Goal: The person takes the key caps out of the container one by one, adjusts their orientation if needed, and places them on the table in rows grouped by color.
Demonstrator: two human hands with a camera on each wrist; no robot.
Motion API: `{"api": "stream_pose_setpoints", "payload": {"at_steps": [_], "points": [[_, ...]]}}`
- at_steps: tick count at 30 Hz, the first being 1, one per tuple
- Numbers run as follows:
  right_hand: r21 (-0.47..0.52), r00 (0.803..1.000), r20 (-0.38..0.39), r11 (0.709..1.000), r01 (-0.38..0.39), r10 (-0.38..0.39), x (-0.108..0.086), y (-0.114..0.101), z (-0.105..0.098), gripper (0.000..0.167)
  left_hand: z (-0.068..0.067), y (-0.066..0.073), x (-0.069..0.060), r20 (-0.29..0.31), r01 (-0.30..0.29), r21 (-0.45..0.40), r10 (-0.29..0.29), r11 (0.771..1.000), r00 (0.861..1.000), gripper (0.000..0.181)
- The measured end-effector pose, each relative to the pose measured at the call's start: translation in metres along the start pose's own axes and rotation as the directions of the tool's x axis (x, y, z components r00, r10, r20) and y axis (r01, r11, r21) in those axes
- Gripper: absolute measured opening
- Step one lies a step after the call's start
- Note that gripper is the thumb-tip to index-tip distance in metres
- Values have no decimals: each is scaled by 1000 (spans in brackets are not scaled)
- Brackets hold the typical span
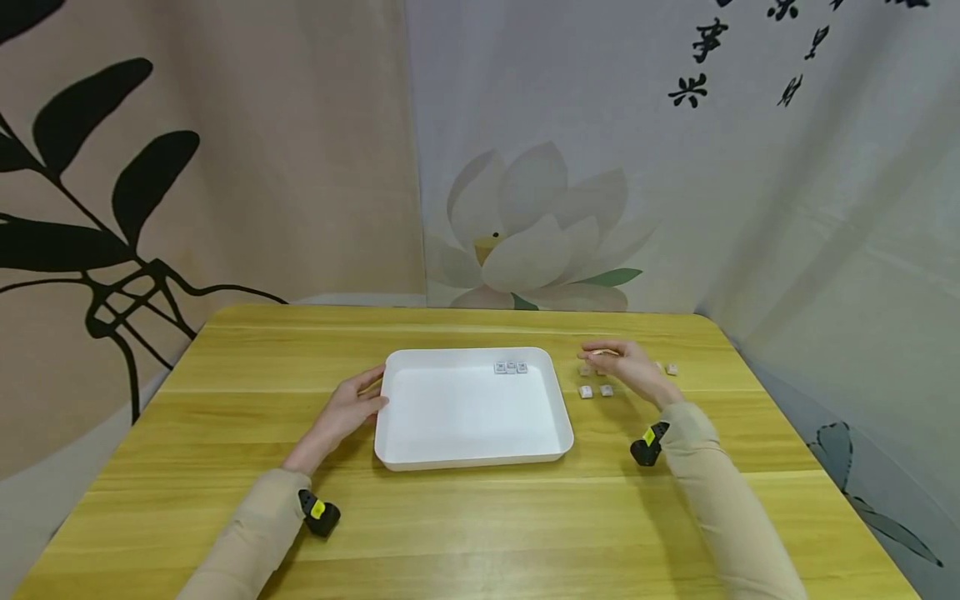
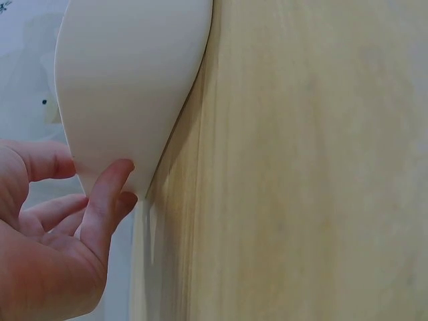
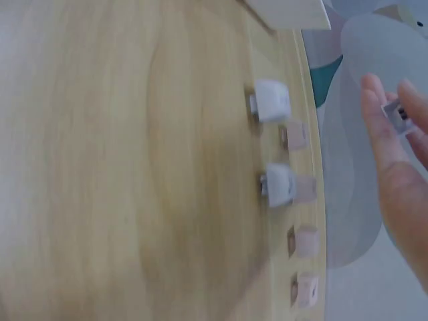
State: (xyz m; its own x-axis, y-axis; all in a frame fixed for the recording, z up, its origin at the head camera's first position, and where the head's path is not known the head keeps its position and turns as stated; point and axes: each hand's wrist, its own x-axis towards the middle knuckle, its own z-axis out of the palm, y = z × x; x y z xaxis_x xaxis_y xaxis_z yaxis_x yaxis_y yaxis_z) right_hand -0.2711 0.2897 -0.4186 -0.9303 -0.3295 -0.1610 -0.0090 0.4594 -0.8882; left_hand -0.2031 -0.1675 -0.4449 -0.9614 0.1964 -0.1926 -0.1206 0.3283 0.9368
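Observation:
A white tray (image 1: 472,442) lies on the wooden table, with three small white cubes (image 1: 512,367) in a row inside its far right part. At the tray's left side, my left hand (image 1: 351,406) holds the edge, its fingertips against the wall (image 2: 127,80) near a corner. My right hand (image 1: 626,368) is raised right of the tray. Between its thumb and fingers it pinches a small white cube (image 3: 398,117) with a dark detail in its hollow-looking side. Several more white cubes (image 1: 586,392) stand on the table beneath that hand, some partly hidden by it.
The wooden table (image 1: 450,533) ends at a far edge in front of a curtain (image 1: 330,167) printed with leaves and a lotus. In the right wrist view, loose cubes (image 3: 272,100) stand near a corner of the tray (image 3: 291,12). Each wrist wears a black camera (image 1: 321,515).

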Motion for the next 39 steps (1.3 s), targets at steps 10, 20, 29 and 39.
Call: {"api": "stream_pose_setpoints", "payload": {"at_steps": [10,20,29,39], "points": [[64,996,-93,998,8,-2,-13,14,-11,48,0,1,0,2,2,-3,-2,1000,1000,63],[21,988,-156,1000,13,-10,-22,27,-22,57,0,0,0,8,-1,-6,1,1000,1000,63],[-67,989,-147,998,-6,-4,-33,41,-33,45,0,0,0,2,12,-6,-11,1000,1000,63],[-279,981,-190,960,-29,-25,-33,53,-33,33,-1,0,-1,11,3,-37,-3,999,1000,63]]}}
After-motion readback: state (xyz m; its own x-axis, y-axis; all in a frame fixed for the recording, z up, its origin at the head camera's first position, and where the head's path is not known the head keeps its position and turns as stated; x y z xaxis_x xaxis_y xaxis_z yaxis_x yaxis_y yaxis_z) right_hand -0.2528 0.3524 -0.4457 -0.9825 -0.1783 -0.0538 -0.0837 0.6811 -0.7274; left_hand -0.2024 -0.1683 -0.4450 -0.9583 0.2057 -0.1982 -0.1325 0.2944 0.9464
